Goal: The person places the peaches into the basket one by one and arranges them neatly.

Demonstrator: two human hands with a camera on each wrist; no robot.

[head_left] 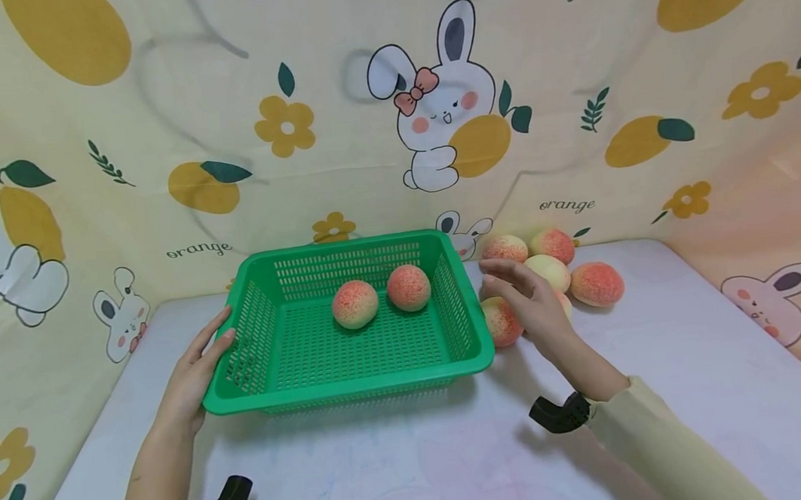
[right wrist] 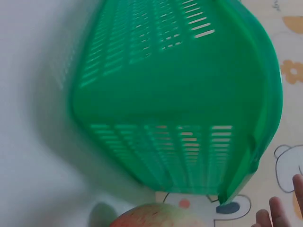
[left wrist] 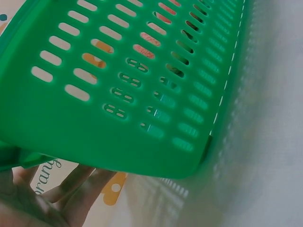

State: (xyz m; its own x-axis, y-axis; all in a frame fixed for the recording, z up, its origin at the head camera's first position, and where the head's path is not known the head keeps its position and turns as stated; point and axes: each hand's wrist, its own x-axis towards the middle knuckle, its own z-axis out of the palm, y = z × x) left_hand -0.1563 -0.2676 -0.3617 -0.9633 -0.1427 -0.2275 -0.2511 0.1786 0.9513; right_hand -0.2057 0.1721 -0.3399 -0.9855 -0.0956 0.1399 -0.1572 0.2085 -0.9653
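A green plastic basket (head_left: 353, 392) with slotted walls stands in the middle of the head view. Two red-and-yellow peaches (head_left: 355, 304) lie inside it, toward the back. At the basket's left side, my left hand (head_left: 188, 378) holds the rim, fingertips at its edge; the left wrist view shows its fingers (left wrist: 78, 191) beside the outer wall. My right hand (head_left: 529, 304) hovers just past the right rim, over a group of peaches, its fingers loosely bent with nothing held. Its fingertips (right wrist: 277, 213) show at the lower right corner of the right wrist view, apart from the basket.
Several more peaches (head_left: 597, 284) are bunched on the white table (head_left: 652, 388) right of the basket, some partly hidden by my right hand. Behind the table hangs a printed cloth (head_left: 342, 170) with rabbits and oranges. Each wrist carries a black device (head_left: 560, 414).
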